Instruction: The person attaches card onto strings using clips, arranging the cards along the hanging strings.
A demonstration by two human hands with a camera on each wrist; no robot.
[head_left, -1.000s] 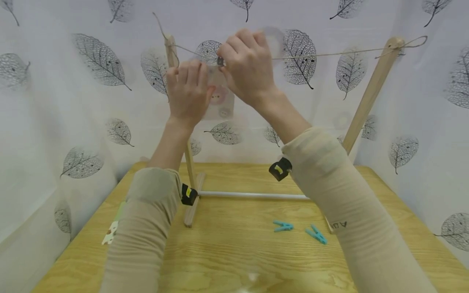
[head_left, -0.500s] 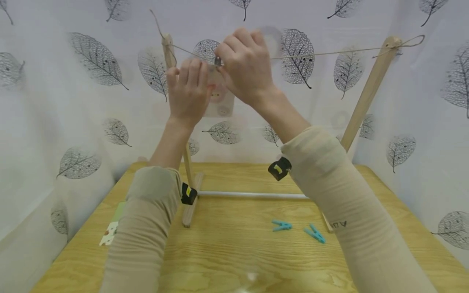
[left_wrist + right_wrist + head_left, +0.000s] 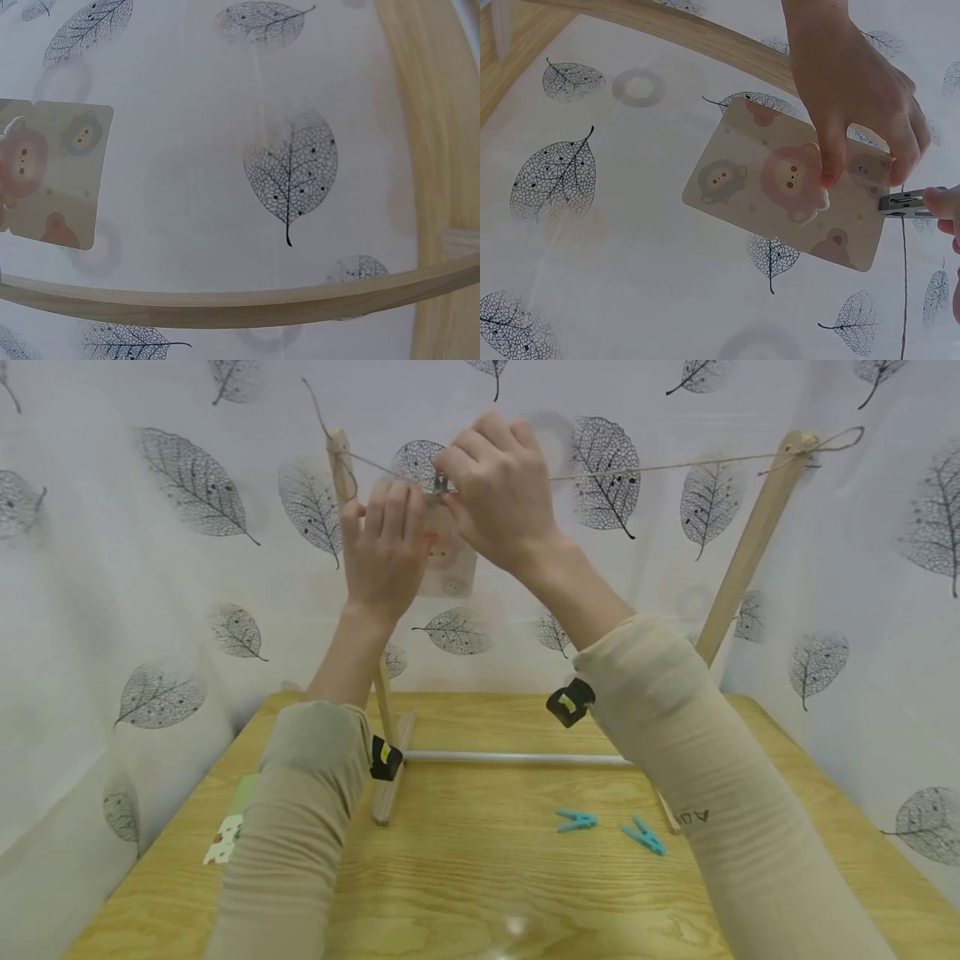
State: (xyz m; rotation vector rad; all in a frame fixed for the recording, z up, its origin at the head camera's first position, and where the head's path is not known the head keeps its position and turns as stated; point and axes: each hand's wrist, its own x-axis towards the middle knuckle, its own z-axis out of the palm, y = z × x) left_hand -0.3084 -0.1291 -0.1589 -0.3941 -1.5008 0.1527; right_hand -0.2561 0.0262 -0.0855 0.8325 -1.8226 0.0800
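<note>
A card point(image 3: 742, 154) printed with pale cartoon bears hangs at the string point(image 3: 675, 467). My left hand point(image 3: 386, 552) pinches it between thumb and fingers, near its top edge, as the right wrist view shows. My right hand point(image 3: 498, 489) pinches a grey clothespin point(image 3: 909, 201), whose jaws overlap the card's top edge right at the string. In the head view both hands are raised side by side and the left one covers part of the card. Only the card's bear-printed end point(image 3: 71, 172) shows in the left wrist view, with the left hand mostly out of frame.
The string runs between two wooden posts point(image 3: 757, 543), joined low down by a white rod point(image 3: 517, 758). Two teal clothespins point(image 3: 576, 820) lie on the wooden table point(image 3: 480, 877). Beside the left sleeve are a green and a white patterned card point(image 3: 222, 843). A leaf-print curtain point(image 3: 637, 577) hangs behind.
The card's lower edge has risen slightly. My right hand and the clothespin appear slightly further left, along with a small leftward shift of the whole scene. Both grips stay the same.
</note>
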